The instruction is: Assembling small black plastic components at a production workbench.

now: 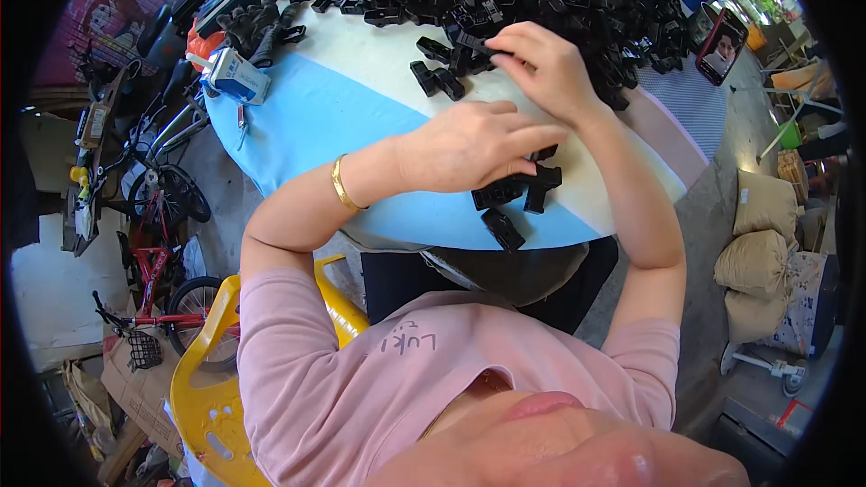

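Note:
My right hand [552, 70] reaches to the near edge of a large heap of black plastic parts [541, 0], its thumb and fingers pinching the end of one black plastic part [473, 41]. Just beside it lie a few loose black parts [437, 79]. Closer to me, my left hand [483, 146], with a gold bracelet on the wrist, is curled with thumb and index finger near each other. What it holds, if anything, is hidden. Right below its fingertips sits a small group of black parts [539, 188], and one more black part [502, 230] rests near the table's front edge.
The round table [316, 117] has a blue and cream cover. At its left are a blue-and-white carton [236, 77] and dark gloves [253, 29]. A phone [723, 47] stands at the right. A yellow chair [207, 379], a red bicycle [155, 261] and stuffed sacks [758, 261] surround me.

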Motion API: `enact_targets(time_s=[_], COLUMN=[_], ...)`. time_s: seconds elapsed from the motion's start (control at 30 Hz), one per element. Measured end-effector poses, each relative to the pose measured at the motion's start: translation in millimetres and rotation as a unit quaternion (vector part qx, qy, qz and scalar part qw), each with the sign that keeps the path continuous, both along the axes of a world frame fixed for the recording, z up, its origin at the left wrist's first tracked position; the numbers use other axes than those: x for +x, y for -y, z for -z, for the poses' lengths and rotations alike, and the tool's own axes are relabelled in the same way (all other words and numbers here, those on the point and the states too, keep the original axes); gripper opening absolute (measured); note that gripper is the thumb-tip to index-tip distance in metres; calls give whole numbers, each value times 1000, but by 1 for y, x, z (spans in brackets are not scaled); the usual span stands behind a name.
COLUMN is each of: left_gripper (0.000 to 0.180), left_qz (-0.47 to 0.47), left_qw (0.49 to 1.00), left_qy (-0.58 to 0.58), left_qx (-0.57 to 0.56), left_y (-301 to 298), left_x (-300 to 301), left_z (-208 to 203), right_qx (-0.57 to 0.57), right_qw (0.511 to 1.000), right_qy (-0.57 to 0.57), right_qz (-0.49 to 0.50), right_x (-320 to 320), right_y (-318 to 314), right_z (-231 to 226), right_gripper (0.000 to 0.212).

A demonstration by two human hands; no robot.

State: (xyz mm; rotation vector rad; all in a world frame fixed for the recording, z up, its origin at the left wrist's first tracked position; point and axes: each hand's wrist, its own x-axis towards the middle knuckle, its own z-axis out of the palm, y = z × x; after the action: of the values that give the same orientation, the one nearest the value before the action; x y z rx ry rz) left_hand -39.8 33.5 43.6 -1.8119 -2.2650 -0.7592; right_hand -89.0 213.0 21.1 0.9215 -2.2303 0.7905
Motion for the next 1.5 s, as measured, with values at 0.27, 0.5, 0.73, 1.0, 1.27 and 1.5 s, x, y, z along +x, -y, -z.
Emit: enact_targets(time_s=[0.27,0.5,0.73,1.0,1.27,1.5], left_gripper=[52,21,48,31,34,29], left_qz=[115,-349,-306,-286,-255,-256], left_qw=[974,913,950,956,953,848], left_qy=[135,135,52,-36,103,410], left_qx=[140,159,26,49,128,218], left_y=[-1,56,28,14,13,15], left_x=[-19,-103,-76,-61,-60,-60], left_z=[4,2,8,25,9,-3], right_qx=[4,1,-158,-105,-133,-125], right_qw=[999,994,976,993,990,989], right_qy=[-10,19,109,51,0,-67], right_qz=[48,108,104,36,-36,-51], right_x=[-8,-5,-1,10,13,8], right_y=[13,19,2,10,6,4], right_z=[17,4,2,-3,-12,-10], right_gripper=[20,28,35,25,24,32])
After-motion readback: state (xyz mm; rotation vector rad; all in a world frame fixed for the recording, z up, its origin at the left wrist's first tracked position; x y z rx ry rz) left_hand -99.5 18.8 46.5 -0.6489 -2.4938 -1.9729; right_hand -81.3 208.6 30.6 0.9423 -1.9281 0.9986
